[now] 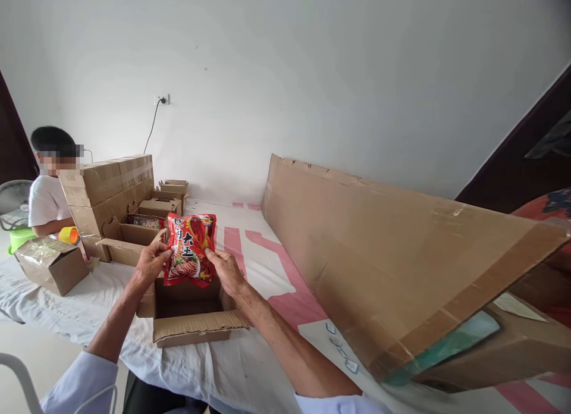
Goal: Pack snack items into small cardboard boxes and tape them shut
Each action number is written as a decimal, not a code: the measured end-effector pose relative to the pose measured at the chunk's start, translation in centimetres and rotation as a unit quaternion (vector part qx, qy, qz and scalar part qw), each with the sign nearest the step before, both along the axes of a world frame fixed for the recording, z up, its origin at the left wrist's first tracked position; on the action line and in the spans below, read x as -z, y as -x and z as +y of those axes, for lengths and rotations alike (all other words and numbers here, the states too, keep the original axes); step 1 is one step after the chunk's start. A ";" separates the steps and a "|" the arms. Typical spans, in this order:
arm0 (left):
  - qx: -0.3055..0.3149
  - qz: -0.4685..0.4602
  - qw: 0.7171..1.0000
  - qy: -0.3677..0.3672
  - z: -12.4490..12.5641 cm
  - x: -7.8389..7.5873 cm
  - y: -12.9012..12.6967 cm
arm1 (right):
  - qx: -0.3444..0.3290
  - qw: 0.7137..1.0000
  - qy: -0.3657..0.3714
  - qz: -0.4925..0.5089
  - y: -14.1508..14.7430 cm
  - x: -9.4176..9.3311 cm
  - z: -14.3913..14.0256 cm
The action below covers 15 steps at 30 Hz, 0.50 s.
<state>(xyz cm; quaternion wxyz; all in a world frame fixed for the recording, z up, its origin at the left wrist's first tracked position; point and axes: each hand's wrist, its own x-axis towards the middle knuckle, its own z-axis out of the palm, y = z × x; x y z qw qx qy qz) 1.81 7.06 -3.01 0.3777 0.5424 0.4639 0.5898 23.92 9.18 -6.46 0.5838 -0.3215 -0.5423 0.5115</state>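
Both my hands hold a red snack packet (191,249) with printed characters, upright above an open cardboard box (196,325). My left hand (150,263) pinches the packet's left edge. Gripping its right lower edge is my right hand (226,270). The box sits on the white cloth-covered table (250,366) right in front of me, its flaps spread and its inside dark.
A long flat cardboard carton (392,265) lies along the right. More open boxes (129,238) and stacked sealed cartons (107,188) stand behind. A taped box (51,262) sits at left, beside a seated person (47,197). An orange-yellow cup (69,235) lies nearby.
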 end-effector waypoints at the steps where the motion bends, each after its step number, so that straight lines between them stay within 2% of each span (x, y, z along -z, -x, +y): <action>1: 0.009 0.004 1.000 0.000 -0.3 -0.1 -0.1 | 0.004 1.000 -0.004 -0.009 -0.1 -0.3 0.1; 6: 0.053 0.004 0.997 -0.050 -1.5 -0.4 -0.3 | 0.010 0.996 -0.043 -0.074 -0.1 -2.9 0.3; 11: -0.020 0.036 0.996 -0.080 -2.0 -1.4 1.2 | -0.005 0.983 -0.106 -0.147 1.9 -6.6 0.0; 15: -0.061 0.030 0.993 -0.095 -3.0 -2.8 3.6 | -0.026 0.948 -0.215 -0.233 4.9 -9.4 -0.5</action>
